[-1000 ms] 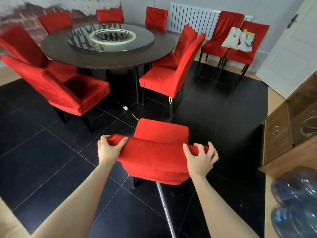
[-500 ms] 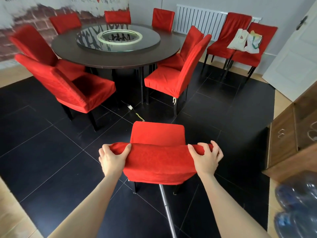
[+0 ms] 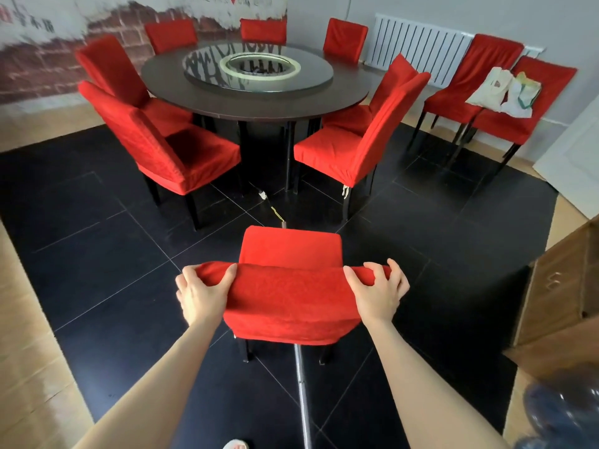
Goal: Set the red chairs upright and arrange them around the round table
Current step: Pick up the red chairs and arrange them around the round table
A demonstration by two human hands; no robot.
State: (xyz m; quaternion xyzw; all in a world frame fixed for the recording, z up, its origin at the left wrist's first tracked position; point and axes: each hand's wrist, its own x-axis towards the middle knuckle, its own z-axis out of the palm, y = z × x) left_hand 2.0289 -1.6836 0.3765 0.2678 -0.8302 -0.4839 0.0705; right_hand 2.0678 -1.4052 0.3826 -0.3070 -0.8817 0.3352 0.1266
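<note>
Fingers (image 3: 393,270) of both hands curl over the backrest top of a red chair (image 3: 288,296), the left hand (image 3: 202,294) gripping one corner and the right hand (image 3: 377,291) the other. The chair stands upright on the black tiled floor (image 3: 97,254), facing the round desk (image 3: 259,103) but well apart from it, opposite the gap between a left-side chair (image 3: 168,147) and a right-side chair (image 3: 343,150) standing at the rim.

Left forearm (image 3: 155,377) at seven o'clock and right forearm (image 3: 421,377) at five are bare, as are left hand (image 3: 201,294) and right hand (image 3: 377,294); a pale shoe tip (image 3: 236,444) shows at six.
</note>
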